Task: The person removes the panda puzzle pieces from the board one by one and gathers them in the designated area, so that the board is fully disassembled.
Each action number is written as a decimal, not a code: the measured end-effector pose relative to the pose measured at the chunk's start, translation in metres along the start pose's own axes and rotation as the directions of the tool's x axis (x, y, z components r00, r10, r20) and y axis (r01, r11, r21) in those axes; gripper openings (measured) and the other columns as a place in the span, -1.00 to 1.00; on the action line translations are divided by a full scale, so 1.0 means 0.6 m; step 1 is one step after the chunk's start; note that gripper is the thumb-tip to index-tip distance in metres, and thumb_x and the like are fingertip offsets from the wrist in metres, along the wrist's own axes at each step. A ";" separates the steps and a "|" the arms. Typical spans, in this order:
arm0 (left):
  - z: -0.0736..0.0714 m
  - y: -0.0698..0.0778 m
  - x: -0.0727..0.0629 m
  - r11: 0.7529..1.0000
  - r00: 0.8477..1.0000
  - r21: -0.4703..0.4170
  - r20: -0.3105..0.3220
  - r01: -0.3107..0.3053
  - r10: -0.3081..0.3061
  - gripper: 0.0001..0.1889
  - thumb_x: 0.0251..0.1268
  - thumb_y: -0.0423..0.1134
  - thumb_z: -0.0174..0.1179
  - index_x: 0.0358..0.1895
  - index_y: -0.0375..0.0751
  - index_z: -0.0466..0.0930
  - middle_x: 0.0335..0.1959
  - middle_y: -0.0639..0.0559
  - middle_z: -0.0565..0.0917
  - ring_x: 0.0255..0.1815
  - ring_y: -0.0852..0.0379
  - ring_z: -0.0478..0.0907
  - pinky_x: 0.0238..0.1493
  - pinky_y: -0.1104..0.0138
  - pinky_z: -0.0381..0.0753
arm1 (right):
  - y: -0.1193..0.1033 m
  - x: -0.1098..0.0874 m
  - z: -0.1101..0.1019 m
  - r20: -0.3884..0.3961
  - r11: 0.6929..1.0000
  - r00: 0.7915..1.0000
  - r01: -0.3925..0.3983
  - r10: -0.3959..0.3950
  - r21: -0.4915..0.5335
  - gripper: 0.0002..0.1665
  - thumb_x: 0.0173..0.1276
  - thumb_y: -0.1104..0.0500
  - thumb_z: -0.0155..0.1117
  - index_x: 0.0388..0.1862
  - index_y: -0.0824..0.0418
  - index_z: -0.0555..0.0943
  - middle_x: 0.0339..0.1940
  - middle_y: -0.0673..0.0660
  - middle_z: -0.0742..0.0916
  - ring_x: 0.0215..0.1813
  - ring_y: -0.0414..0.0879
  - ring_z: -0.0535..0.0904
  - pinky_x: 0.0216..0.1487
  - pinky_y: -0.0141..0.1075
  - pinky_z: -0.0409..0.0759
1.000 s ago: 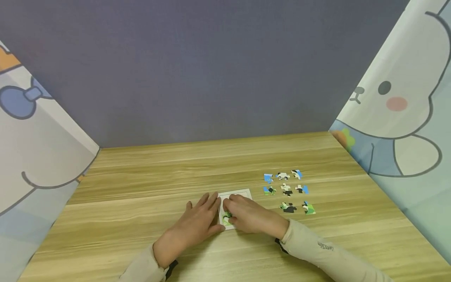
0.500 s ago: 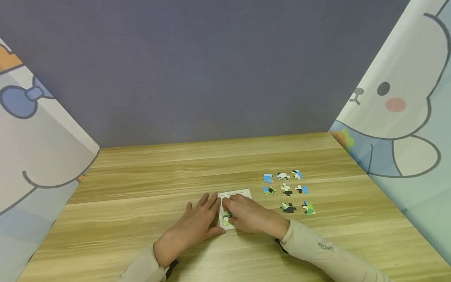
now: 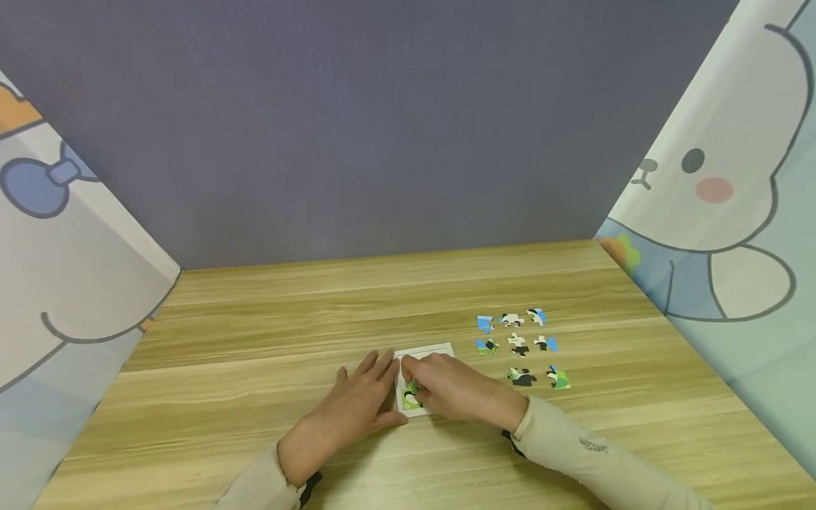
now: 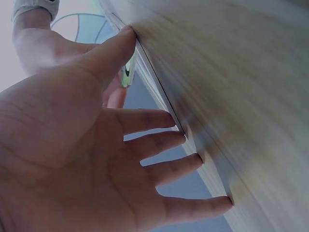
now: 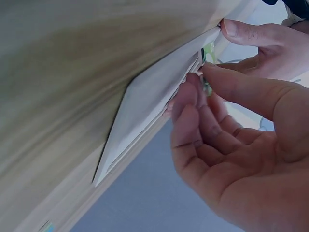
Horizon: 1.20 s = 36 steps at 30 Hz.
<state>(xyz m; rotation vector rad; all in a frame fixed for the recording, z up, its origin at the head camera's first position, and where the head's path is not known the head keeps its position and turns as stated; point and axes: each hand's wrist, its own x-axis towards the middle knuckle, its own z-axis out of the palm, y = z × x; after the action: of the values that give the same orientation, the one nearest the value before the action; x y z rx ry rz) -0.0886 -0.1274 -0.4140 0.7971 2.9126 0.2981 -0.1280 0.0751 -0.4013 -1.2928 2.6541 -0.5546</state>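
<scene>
A small white puzzle tray [image 3: 451, 350] lies on the wooden table. My left hand [image 3: 360, 404] holds steady along its left side, fingers spread and straight, fingertips at the edge and thumb by the near left corner; the left wrist view shows the same open palm. Over the tray, my right hand [image 3: 449, 386] pinches a green puzzle piece [image 3: 411, 398] with panda artwork between thumb and curled fingers, at the tray's lower left corner. From the left wrist, this piece [image 4: 127, 72] shows tilted up from the tray. The right hand hides much of the tray's inside.
To the right of the tray, several loose panda puzzle pieces [image 3: 518, 343] lie in rough rows on the table [image 3: 287, 304]. A grey panel [image 3: 382, 127] stands behind, with cartoon-printed panels [image 3: 714, 170] at both sides.
My right hand has shifted slightly and its fingers have drawn in, so more of the green piece shows. The left hand and the loose pieces stay put.
</scene>
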 end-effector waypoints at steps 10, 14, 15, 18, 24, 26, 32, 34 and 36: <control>0.002 -0.001 0.003 1.000 1.000 0.015 -0.015 0.010 -0.010 -0.09 0.27 0.26 0.22 0.50 -0.30 0.23 0.56 -0.22 0.17 0.52 -0.31 0.13 0.12 -0.41 0.36 | 0.011 -0.010 -0.004 -0.054 0.998 0.997 0.059 -0.058 0.017 -0.76 0.31 0.42 0.27 -0.24 0.13 0.47 -0.59 -0.18 0.48 -0.55 -0.34 0.30 -0.49 -0.47 0.35; 0.002 0.000 0.004 1.000 1.000 0.016 -0.009 0.018 -0.018 -0.10 0.26 0.26 0.23 0.50 -0.28 0.25 0.56 -0.19 0.18 0.52 -0.29 0.13 0.13 -0.40 0.35 | 0.016 -0.023 -0.017 -0.054 0.999 0.998 0.031 -0.030 0.022 -0.78 0.34 0.40 0.25 -0.20 0.11 0.48 -0.58 -0.18 0.51 -0.54 -0.35 0.32 -0.46 -0.45 0.39; 0.002 0.000 0.005 1.000 1.000 0.016 -0.008 0.018 -0.018 -0.09 0.25 0.26 0.24 0.50 -0.29 0.25 0.55 -0.19 0.19 0.52 -0.29 0.13 0.13 -0.40 0.35 | 0.018 -0.026 -0.020 -0.057 0.999 0.998 0.025 -0.023 0.027 -0.78 0.34 0.39 0.25 -0.19 0.11 0.48 -0.56 -0.18 0.53 -0.53 -0.36 0.34 -0.44 -0.45 0.41; 0.002 0.000 0.005 1.000 1.000 0.020 -0.007 0.018 -0.017 -0.09 0.25 0.26 0.25 0.49 -0.29 0.26 0.55 -0.19 0.20 0.52 -0.29 0.14 0.14 -0.40 0.35 | 0.024 -0.038 -0.031 -0.070 0.999 0.998 0.011 -0.008 0.044 -0.80 0.36 0.35 0.28 -0.18 0.10 0.50 -0.50 -0.14 0.60 -0.48 -0.36 0.42 -0.39 -0.43 0.48; 0.002 0.000 0.005 0.999 1.000 0.031 -0.019 0.010 -0.009 -0.09 0.25 0.26 0.25 0.49 -0.31 0.26 0.55 -0.20 0.20 0.52 -0.29 0.15 0.13 -0.39 0.37 | 0.043 -0.063 -0.055 -0.102 0.995 0.994 -0.029 0.038 0.093 -0.85 0.39 0.32 0.28 -0.18 0.10 0.54 -0.45 -0.11 0.66 -0.47 -0.35 0.50 -0.39 -0.41 0.54; 0.002 0.000 0.004 1.000 1.000 0.027 -0.021 0.008 -0.007 -0.10 0.25 0.25 0.25 0.48 -0.31 0.27 0.54 -0.20 0.20 0.51 -0.29 0.15 0.12 -0.40 0.37 | 0.050 -0.070 -0.063 -0.121 0.995 0.992 -0.034 0.046 0.096 -0.84 0.37 0.34 0.27 -0.21 0.10 0.54 -0.45 -0.12 0.66 -0.45 -0.35 0.51 -0.37 -0.40 0.55; 0.003 0.003 0.000 1.000 1.000 -0.011 -0.009 0.000 0.000 -0.11 0.27 0.23 0.25 0.48 -0.33 0.26 0.54 -0.23 0.19 0.52 -0.32 0.13 0.12 -0.42 0.34 | 0.071 -0.090 -0.078 -0.171 0.996 0.983 -0.054 0.065 0.068 -0.80 0.32 0.39 0.24 -0.24 0.09 0.53 -0.47 -0.15 0.64 -0.44 -0.34 0.50 -0.34 -0.38 0.53; 0.003 0.004 0.000 1.000 1.000 -0.016 -0.012 -0.002 0.002 -0.11 0.27 0.23 0.25 0.48 -0.33 0.26 0.54 -0.23 0.19 0.52 -0.32 0.13 0.12 -0.42 0.34 | 0.076 -0.095 -0.082 -0.179 0.997 0.981 -0.061 0.070 0.056 -0.79 0.31 0.39 0.23 -0.24 0.09 0.54 -0.48 -0.16 0.63 -0.45 -0.34 0.48 -0.35 -0.38 0.52; 0.002 0.004 0.001 1.000 1.000 -0.013 -0.022 -0.003 0.003 -0.11 0.27 0.23 0.25 0.48 -0.33 0.26 0.54 -0.23 0.20 0.52 -0.32 0.13 0.12 -0.42 0.34 | 0.082 -0.099 -0.085 -0.183 0.997 0.980 -0.070 0.076 0.038 -0.79 0.31 0.39 0.23 -0.24 0.09 0.53 -0.48 -0.17 0.62 -0.44 -0.34 0.48 -0.34 -0.38 0.52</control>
<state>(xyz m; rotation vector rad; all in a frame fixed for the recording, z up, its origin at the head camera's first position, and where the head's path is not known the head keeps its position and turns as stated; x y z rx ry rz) -0.0876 -0.1250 -0.4148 0.8012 2.9269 0.3273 -0.1412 0.1629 -0.3750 -1.1829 2.8147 -0.7361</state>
